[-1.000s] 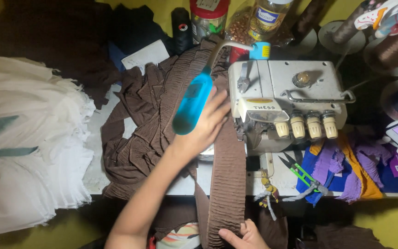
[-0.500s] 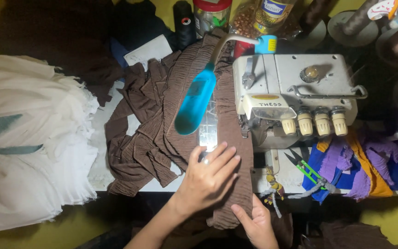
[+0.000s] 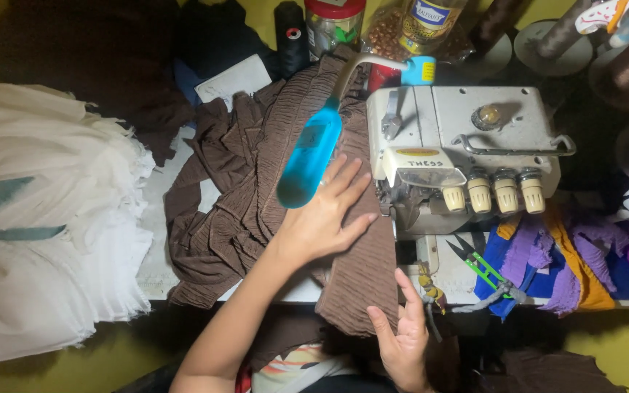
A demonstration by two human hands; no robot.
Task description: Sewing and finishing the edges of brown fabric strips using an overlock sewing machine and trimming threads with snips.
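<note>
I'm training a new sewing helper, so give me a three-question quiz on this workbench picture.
1. True or false: the left hand lies flat on the brown crinkled fabric.
2. What sits to the right of the thread snips?
A. folded white cloth
B. purple, blue and orange fabric scraps
C. a metal ruler
3. Fill in: the right hand touches the fabric strip at the table's ____ edge, below the overlock sewing machine.

Key
1. True: palm down, fingers spread, beside the machine.
2. B.
3. Near (front) edge, where the strip hangs over.
</note>
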